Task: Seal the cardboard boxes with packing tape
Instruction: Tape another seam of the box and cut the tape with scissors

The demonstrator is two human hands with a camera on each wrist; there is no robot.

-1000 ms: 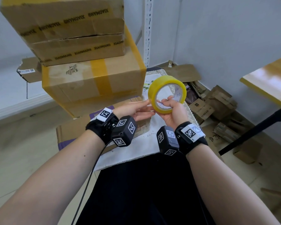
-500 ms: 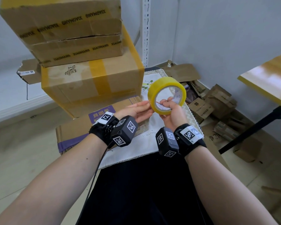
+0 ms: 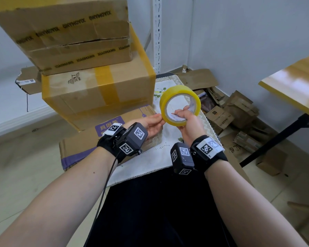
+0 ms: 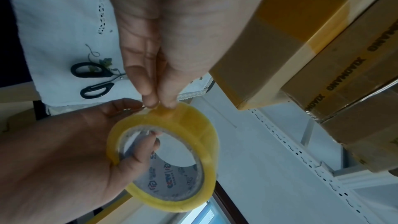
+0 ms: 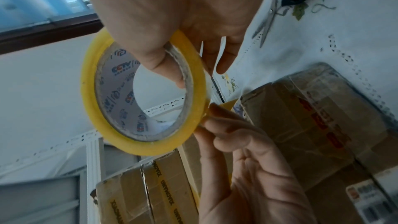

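My right hand (image 3: pixel 187 122) holds a yellow packing tape roll (image 3: pixel 178 90) upright in the air, thumb through its core (image 5: pixel 163 64). My left hand (image 3: pixel 153 123) reaches in from the left. Its thumb and forefinger tips (image 4: pixel 161 105) pinch at the outer layer of the tape roll (image 4: pixel 187 122). Whether a loose end is lifted cannot be told. Behind the hands, a cardboard box (image 3: pixel 96 93) banded with yellow tape carries another printed box (image 3: pixel 64 27). A flat box with purple print (image 3: pixel 82 145) lies under them. A small taped box (image 5: pixel 301 117) sits below my left hand.
Black-handled scissors (image 4: pixel 94 81) lie on the white embroidered cloth (image 3: pixel 150 163) under my hands. Flattened cartons (image 3: pixel 239 111) litter the floor at the right, beside a wooden table (image 3: pixel 296 86) on black legs. A perforated metal post (image 3: pixel 157 32) stands against the wall.
Both hands and the roll have stayed almost in place. The roll has turned slightly in my right hand while the left fingertips kept working at its rim.
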